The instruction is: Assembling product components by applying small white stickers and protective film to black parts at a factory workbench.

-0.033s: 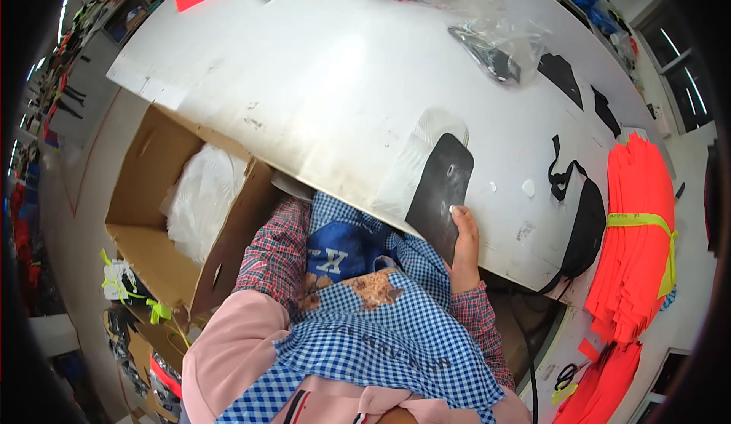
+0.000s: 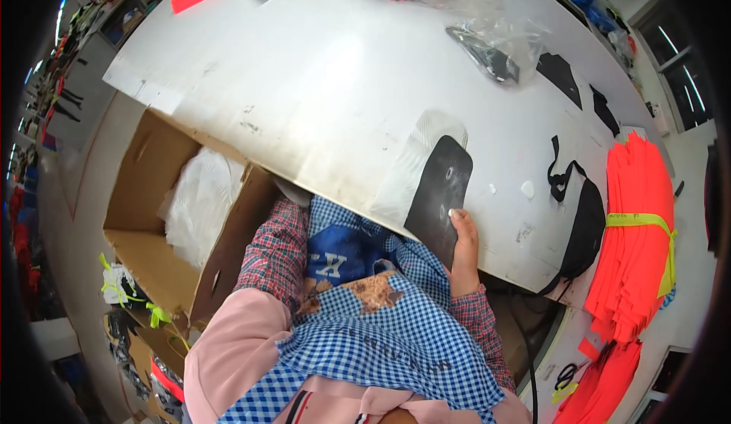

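My right hand [image 2: 464, 249] grips the edge of a dark grey, rounded flat panel [image 2: 440, 184] with small slots in it. Its thumb lies on top, and the panel's lower end sticks out past the near edge of the table. Under the panel's left side lies a translucent ribbed plastic sheet [image 2: 403, 169]. My left forearm, in a plaid sleeve [image 2: 274, 252], reaches between the cardboard box and the table edge. The left hand itself is hidden there, beside a greyish rounded thing [image 2: 293, 192].
An open cardboard box [image 2: 137, 249] holding white plastic sheets [image 2: 202, 203] stands at left. On the white table [image 2: 304, 96] lie a black strapped piece [image 2: 582, 230], black cut pieces [image 2: 560, 77] and clear bags [image 2: 487, 51]. Bundled orange fabric [image 2: 632, 264] and scissors [image 2: 566, 376] are at right.
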{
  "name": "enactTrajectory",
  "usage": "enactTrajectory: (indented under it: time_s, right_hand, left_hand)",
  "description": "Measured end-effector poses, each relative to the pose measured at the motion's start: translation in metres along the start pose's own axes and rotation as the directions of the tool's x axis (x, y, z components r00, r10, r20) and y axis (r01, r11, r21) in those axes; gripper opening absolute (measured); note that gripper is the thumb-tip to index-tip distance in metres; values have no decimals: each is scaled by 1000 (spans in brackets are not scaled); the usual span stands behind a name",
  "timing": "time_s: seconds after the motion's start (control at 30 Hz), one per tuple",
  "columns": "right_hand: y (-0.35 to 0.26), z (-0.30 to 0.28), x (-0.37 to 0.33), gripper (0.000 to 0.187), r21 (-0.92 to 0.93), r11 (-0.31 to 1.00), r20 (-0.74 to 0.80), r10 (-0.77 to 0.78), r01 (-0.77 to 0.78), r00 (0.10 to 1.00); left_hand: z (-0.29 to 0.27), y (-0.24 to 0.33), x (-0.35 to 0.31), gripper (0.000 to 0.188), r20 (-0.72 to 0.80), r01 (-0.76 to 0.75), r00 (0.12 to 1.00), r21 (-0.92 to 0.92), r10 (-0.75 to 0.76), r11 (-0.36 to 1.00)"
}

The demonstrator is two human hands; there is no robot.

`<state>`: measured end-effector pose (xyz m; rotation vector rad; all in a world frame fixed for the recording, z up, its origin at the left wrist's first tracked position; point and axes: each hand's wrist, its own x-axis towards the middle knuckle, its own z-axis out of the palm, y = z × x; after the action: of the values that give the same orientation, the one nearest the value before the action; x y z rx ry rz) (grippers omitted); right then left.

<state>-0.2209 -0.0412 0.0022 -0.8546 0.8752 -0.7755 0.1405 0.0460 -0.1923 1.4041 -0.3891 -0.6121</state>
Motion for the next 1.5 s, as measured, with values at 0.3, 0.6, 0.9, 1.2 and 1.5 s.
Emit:
enactTrajectory:
  time_s: [0.3, 0.6, 0.9, 1.2, 1.5]
  right_hand:
    - [-18, 10, -20, 12, -81, 994, -59, 64, -69, 996]
    - [-13, 7, -17, 11, 24, 995, -55, 100, -99, 993]
    - [-16, 13, -25, 15, -110, 994, -55, 20, -26, 998]
    - [-9, 15, -13, 23, -30, 999, -52, -33, 32, 998]
    - [-4, 7, -6, 32, 54, 993, 31, -103, 101, 994]
  left_hand:
    - [47, -19, 79, 31, 175, -12, 984, 173, -19, 985]
    - [52, -13, 92, 31, 278, -49, 958, 382, -64, 923]
    - [29, 61, 38, 31, 292, -116, 954, 570, -68, 813]
    - [-74, 14, -111, 31, 93, -102, 995, 774, 48, 625]
    - [-27, 309, -260, 25, -14, -637, 769, 80, 640, 767]
